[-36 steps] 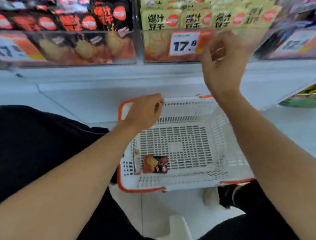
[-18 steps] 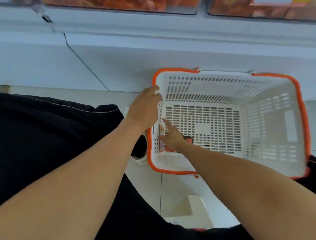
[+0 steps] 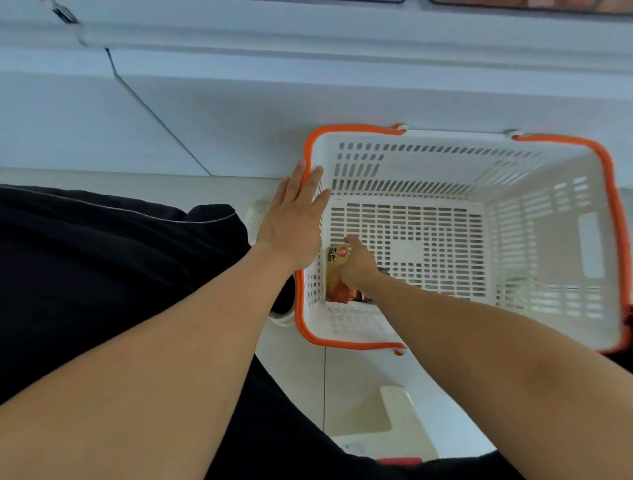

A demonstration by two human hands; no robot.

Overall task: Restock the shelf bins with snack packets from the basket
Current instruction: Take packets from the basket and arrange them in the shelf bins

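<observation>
A white slotted basket with an orange rim [image 3: 342,127] stands on the floor below the shelf. My left hand [image 3: 294,219] rests flat on its left rim, fingers straight. My right hand [image 3: 358,265] reaches down into the near left corner and grips a yellow snack packet [image 3: 337,255] with a red logo, tilted up against the left wall. A dark packet [image 3: 362,297] shows partly under my wrist. The other parts of the basket floor hold nothing.
The white shelf base [image 3: 308,85] runs across the top, and only the bottom edges of the bins [image 3: 513,2] show. My black-trousered knee [image 3: 102,274] and a white shoe [image 3: 255,219] sit left of the basket. A pale object [image 3: 394,411] lies on the floor tiles.
My right hand came down from the shelf bin into the basket and took hold of the yellow packet. The left hand's fingers straightened along the rim. The view tilted down.
</observation>
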